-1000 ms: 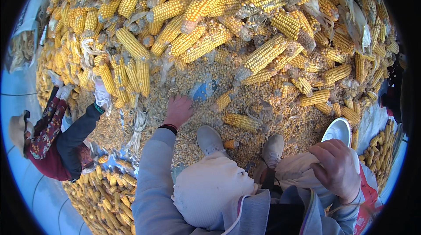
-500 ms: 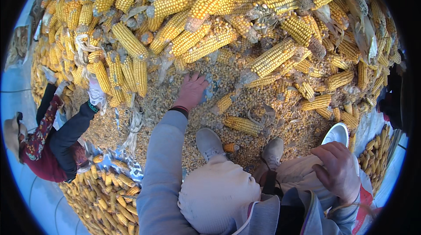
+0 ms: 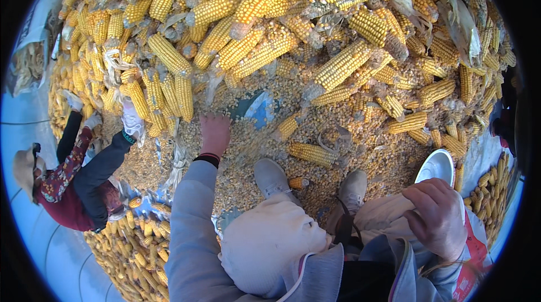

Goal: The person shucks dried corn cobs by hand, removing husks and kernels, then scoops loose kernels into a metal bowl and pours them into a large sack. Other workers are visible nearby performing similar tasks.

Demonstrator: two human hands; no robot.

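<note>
Reaching further forward than a second ago, left hand (image 3: 214, 131) lies spread, palm down, on the loose kernels (image 3: 248, 161) at 12 o'clock from the person's shoes, just below the heap of corn cobs (image 3: 253, 25). Right hand (image 3: 439, 217), fingers curled, grips pale cloth (image 3: 389, 217) beside a white bowl (image 3: 435, 165) at 4 o'clock.

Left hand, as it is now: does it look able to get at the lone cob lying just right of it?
Probably yes. The left hand rests flat on loose kernels, and only kernels lie between it and the cob.
</note>
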